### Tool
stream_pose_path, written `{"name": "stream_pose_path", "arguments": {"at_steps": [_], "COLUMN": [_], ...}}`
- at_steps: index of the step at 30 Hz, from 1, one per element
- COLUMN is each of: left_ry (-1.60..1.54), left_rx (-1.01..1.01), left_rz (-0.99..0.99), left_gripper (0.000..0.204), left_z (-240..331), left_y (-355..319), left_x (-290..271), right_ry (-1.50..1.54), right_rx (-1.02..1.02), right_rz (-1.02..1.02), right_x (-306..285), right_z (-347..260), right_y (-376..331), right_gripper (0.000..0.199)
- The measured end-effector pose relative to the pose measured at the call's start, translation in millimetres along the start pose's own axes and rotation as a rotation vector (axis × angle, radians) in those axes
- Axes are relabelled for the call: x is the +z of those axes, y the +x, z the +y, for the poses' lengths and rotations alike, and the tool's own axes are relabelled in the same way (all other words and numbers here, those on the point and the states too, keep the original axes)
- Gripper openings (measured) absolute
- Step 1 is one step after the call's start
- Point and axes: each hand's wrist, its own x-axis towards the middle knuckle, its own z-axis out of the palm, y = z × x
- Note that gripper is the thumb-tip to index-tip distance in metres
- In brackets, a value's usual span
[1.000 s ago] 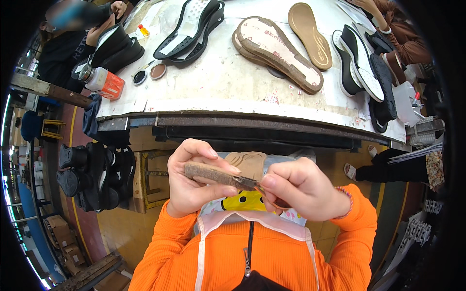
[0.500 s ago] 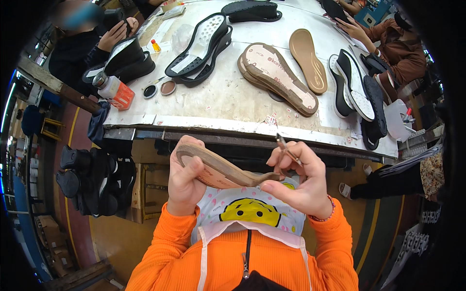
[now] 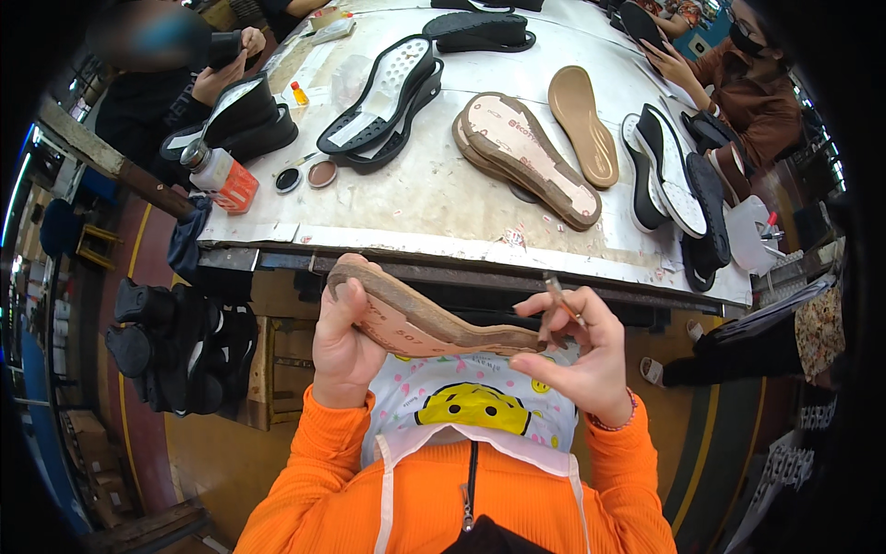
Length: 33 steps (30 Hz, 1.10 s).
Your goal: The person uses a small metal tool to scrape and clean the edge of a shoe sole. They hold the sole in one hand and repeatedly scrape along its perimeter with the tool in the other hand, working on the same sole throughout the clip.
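My left hand (image 3: 345,343) grips one end of a tan shoe insole (image 3: 415,328), its thumb pressed on the pinkish printed face and brown rim. The insole is held tilted in front of the table's near edge. At its other end is my right hand (image 3: 581,351), thumb and fingertips close around or beside the tip; whether they touch it I cannot tell. A slim pen-like tool (image 3: 565,301) with a metallic-looking end pokes up between the right hand's fingers. Similar insoles (image 3: 531,157) lie stacked on the table, beside a smooth tan insole (image 3: 581,125).
Black wedge soles (image 3: 383,102) and white-topped soles (image 3: 664,171) stand on the worktable (image 3: 406,208). At its left are a bottle with an orange label (image 3: 221,180) and small pots of black (image 3: 288,179) and brown colour (image 3: 322,174). Co-workers sit at both sides; black shoes (image 3: 180,342) are lower left.
The insole has turned slightly, showing more of its printed face. My right hand has shifted a little to the right and down with the tool.
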Motion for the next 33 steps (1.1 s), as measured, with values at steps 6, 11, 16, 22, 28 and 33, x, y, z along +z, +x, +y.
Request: {"name": "stream_pose_path", "arguments": {"at_steps": [6, 11, 16, 22, 28, 33], "left_ry": [0.123, 0.176, 0.416, 0.434, 0.57, 0.734], "left_rx": [-0.016, 0.001, 0.076, -0.027, 0.04, 0.14], "left_rz": [-0.228, -0.219, -0.306, -0.465, -0.58, -0.599], "left_gripper": [0.028, 0.03, 0.036, 0.065, 0.052, 0.05], "left_z": [-5.4, -5.4, -2.0, 5.3, 9.7, 12.8], "left_y": [-1.4, -1.8, -2.7, -12.0, -11.6, -13.4], "left_x": [2.6, 3.6, 12.1, 28.5, 37.5, 42.1], "right_ry": [0.0, -0.042, -0.01, 0.746, 0.889, 0.913], "right_rx": [-0.156, -0.202, -0.052, 0.195, 0.313, 0.267], "right_rz": [-0.063, -0.058, -0.104, -0.065, -0.094, -0.104], "right_x": [25.1, 27.9, 23.1, 13.9, 15.6, 19.5], "right_z": [-11.9, -16.9, -10.6, 18.3, 35.8, 38.7], "right_y": [13.9, 17.5, 20.3, 27.9, 21.7, 21.1], "right_gripper": [0.036, 0.03, 0.028, 0.032, 0.035, 0.04]}}
